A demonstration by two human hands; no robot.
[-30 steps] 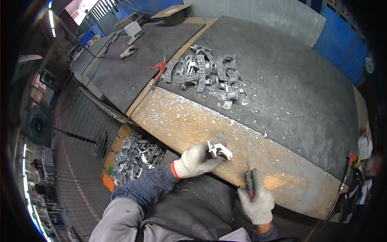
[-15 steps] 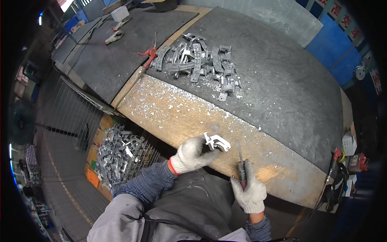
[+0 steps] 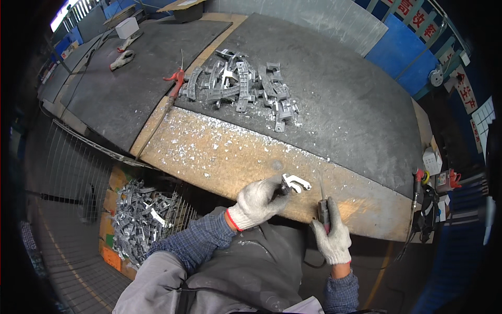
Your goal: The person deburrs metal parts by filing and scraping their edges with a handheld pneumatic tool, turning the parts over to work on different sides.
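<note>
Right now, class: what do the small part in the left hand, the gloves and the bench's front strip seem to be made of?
The small part in the left hand: probably cast metal, pale silver-grey and matte, like the heap of parts behind. The gloves: white knitted fabric, likely cotton, with a red cuff edge. The front strip: seemingly worn wood or board, brown and rough, strewn with bright chips.

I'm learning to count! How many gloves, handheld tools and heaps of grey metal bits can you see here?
White work gloves: 2, on the left hand and the right hand.
Tools in a grip: 1, the thin file in the right hand.
Single metal part held: 1, in the left hand.
Heaps of grey metal parts: 2, the bench pile and the basket pile.
Total: 6.
</note>
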